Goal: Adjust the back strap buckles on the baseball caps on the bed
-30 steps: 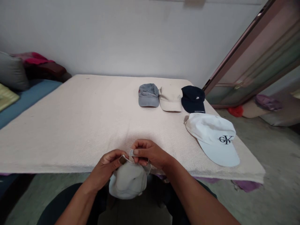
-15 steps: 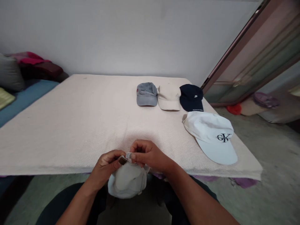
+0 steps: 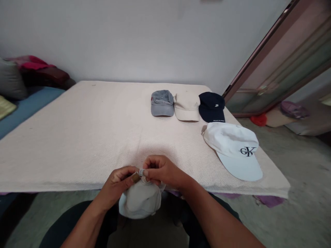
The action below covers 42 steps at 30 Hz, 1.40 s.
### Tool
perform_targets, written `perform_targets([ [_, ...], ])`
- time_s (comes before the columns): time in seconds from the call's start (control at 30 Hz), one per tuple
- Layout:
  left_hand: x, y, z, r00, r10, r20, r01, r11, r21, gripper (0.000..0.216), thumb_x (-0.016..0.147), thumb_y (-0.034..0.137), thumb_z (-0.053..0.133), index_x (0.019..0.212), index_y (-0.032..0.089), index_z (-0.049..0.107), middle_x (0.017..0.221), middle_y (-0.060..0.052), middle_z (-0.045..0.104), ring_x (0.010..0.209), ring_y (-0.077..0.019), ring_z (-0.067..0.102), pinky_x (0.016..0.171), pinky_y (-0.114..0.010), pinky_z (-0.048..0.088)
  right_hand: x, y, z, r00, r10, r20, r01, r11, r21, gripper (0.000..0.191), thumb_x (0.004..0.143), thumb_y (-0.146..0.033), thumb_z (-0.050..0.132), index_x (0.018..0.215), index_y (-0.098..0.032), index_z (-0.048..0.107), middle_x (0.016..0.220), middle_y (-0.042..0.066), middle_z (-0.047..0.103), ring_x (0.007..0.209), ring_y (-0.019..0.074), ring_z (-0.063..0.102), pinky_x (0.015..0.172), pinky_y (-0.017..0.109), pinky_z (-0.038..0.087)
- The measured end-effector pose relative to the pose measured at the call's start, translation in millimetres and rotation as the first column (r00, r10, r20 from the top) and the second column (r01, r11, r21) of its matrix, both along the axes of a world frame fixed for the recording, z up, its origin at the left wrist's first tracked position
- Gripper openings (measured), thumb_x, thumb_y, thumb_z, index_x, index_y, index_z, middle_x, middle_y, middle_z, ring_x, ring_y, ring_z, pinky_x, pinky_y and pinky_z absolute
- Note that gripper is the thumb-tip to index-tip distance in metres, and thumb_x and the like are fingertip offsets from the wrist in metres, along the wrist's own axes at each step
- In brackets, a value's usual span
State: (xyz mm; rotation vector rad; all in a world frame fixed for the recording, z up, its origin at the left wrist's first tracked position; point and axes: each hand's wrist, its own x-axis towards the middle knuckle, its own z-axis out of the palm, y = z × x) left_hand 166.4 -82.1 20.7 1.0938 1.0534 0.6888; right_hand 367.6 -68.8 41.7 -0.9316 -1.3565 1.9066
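A pale cap [image 3: 141, 199] hangs from both my hands just in front of the table edge. My left hand [image 3: 121, 181] pinches one end of its back strap, where a brownish buckle or patch [image 3: 135, 177] shows at the thumb. Between the thumb and fingers of my right hand [image 3: 161, 170] is the other, light strap end [image 3: 141, 172]. The two ends are close together; I cannot tell whether they are joined. To the right, a white cap [image 3: 232, 146] with black letters lies on the table.
The table [image 3: 77, 137] has a cream cloth. Farther back sit a grey cap [image 3: 162, 103], a beige cap [image 3: 187, 107] and a navy cap [image 3: 212, 106] in a row. A wall [image 3: 129, 41] stands behind, a glazed door [image 3: 281, 65] at right, and cushions [image 3: 11, 79] at left.
Both hands stay almost in place on the strap ends. The brownish piece at my left thumb has turned slightly and shows more of its face.
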Motion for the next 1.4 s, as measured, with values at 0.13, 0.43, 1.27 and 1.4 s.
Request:
perform_targets([
  [0.13, -0.4, -0.3, 0.9, 1.000, -0.007, -0.002, 0.007, 1.000, -0.010, 0.015, 0.076, 0.031, 0.066, 0.086, 0.022, 0.072, 0.079, -0.002, 0.068, 0.067, -0.0144, 0.055, 0.059, -0.023, 0.040, -1.9, 0.3, -2.0, 0.998, 0.012, -0.068, -0.018, 0.995, -0.097, 0.010, 0.074, -0.022, 0.061, 0.074, -0.016, 0.054, 0.062, -0.003, 0.054, 0.045, 0.0043, 0.038, 0.042, 0.018, 0.027],
  [0.43, -1.3, 0.1, -0.4, 1.000, -0.011, 0.008, 0.012, 1.000, -0.028, 0.015, 0.077, 0.032, 0.065, 0.086, 0.022, 0.071, 0.079, -0.001, 0.067, 0.068, -0.0134, 0.054, 0.060, -0.022, 0.040, -3.0, 0.6, -3.2, 0.985, -0.015, -0.174, -0.021, 0.979, -0.201, 0.012, 0.075, -0.023, 0.063, 0.075, -0.015, 0.054, 0.061, -0.003, 0.054, 0.043, 0.0032, 0.036, 0.042, 0.018, 0.025],
  [1.27, 0.1, -1.7, -8.9, 0.995, 0.046, 0.093, -0.035, 0.993, -0.110, 0.017, 0.076, 0.035, 0.066, 0.085, 0.021, 0.069, 0.069, 0.001, 0.063, 0.059, -0.0094, 0.049, 0.054, -0.019, 0.035, -4.7, 1.5, -10.3, 0.979, 0.010, -0.203, -0.076, 0.944, -0.321, 0.008, 0.075, -0.019, 0.061, 0.077, -0.015, 0.054, 0.060, -0.003, 0.053, 0.041, 0.0026, 0.037, 0.039, 0.016, 0.025],
  [1.4, -0.7, -1.8, -10.2, 0.994, 0.044, 0.096, -0.033, 0.993, -0.111, 0.017, 0.077, 0.035, 0.065, 0.085, 0.020, 0.069, 0.069, 0.002, 0.062, 0.060, -0.0085, 0.048, 0.055, -0.018, 0.035, -3.2, 1.7, -9.8, 0.976, 0.025, -0.217, -0.094, 0.945, -0.314, 0.006, 0.075, -0.017, 0.060, 0.075, -0.015, 0.054, 0.059, -0.003, 0.054, 0.040, 0.0022, 0.038, 0.038, 0.015, 0.025],
])
